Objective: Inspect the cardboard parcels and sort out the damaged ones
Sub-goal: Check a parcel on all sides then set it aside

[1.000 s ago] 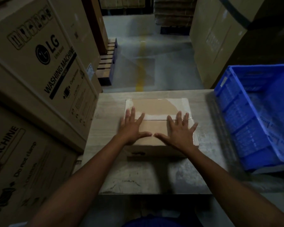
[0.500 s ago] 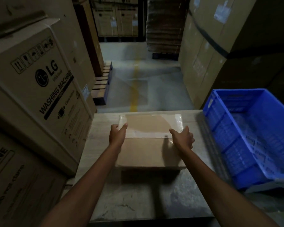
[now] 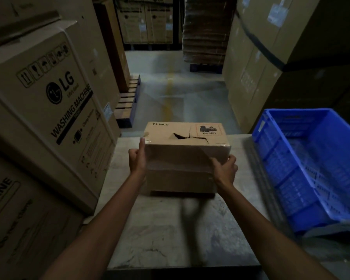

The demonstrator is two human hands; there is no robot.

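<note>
We clamped the parcel (image 3: 185,158) between left hand (image 3: 137,161) and right hand (image 3: 225,170), inspecting its torn face (image 3: 190,136); sorting it out as damaged seemed next.

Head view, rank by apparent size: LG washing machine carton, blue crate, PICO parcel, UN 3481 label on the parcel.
1. LG washing machine carton, near the camera and cropped by the frame.
2. blue crate, also cropped at the right edge.
3. PICO parcel.
4. UN 3481 label, clearly smallest.
</note>
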